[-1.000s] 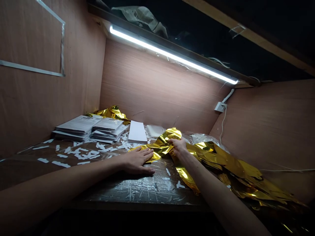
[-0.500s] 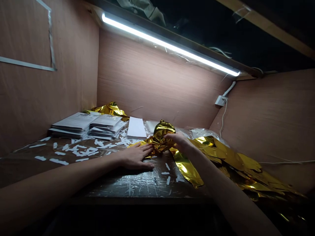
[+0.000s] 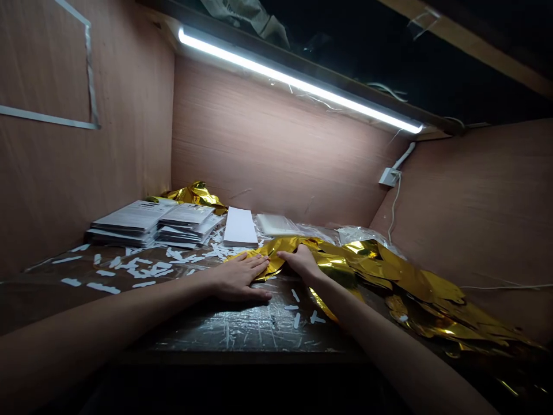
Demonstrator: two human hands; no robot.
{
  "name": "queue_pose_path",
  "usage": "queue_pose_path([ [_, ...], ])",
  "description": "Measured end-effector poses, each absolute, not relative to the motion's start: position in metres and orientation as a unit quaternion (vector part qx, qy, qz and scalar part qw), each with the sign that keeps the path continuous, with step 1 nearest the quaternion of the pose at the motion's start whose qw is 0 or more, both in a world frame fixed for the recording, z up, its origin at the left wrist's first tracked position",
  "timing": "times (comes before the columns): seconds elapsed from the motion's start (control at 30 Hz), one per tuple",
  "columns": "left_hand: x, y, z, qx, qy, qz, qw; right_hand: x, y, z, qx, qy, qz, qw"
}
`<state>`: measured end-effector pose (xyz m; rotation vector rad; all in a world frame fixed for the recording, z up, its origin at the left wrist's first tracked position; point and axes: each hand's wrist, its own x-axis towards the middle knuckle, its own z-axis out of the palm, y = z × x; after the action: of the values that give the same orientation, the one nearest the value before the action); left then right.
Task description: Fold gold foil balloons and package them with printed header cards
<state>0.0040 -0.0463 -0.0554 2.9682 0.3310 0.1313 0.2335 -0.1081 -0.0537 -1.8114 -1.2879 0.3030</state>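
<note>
A flat gold foil balloon (image 3: pixel 283 245) lies across the table between my hands. My left hand (image 3: pixel 242 276) rests palm down, fingers stretched out, its fingertips on the balloon's left end. Thumb pointing left, my right hand (image 3: pixel 305 262) grips the foil close by; its other fingers are partly hidden. Under my right wrist another stretch of gold foil (image 3: pixel 324 302) hangs toward the front edge. To the right, a heap of flat gold foil balloons (image 3: pixel 415 282) spreads over the table.
Stacks of white printed packets (image 3: pixel 129 216) stand at the left, beside a white card stack (image 3: pixel 241 226). White paper scraps (image 3: pixel 147 265) litter the plastic-covered table (image 3: pixel 242 331). Clear plastic bags (image 3: pixel 276 225) lie behind, and more gold foil (image 3: pixel 196 194) sits in the back corner.
The crumpled, upright foil in my right hand has come down and now lies flatter. My right hand has lowered slightly. My left hand has stayed in place.
</note>
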Motion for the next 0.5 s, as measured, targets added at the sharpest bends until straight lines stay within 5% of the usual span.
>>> queue_pose_path([
  [0.27, 0.000, -0.041, -0.051, 0.927, 0.249, 0.173, 0.221, 0.216, -0.110, -0.042, -0.755, -0.578, -0.081, 0.297],
  [0.37, -0.001, -0.036, -0.050, 0.885, 0.281, 0.243, 0.282, 0.225, -0.109, -0.038, -0.772, -0.504, 0.009, 0.388],
  [0.5, 0.003, -0.038, -0.053, 0.901, 0.294, 0.217, 0.233, 0.243, -0.098, -0.032, -0.746, -0.390, 0.172, 0.512],
])
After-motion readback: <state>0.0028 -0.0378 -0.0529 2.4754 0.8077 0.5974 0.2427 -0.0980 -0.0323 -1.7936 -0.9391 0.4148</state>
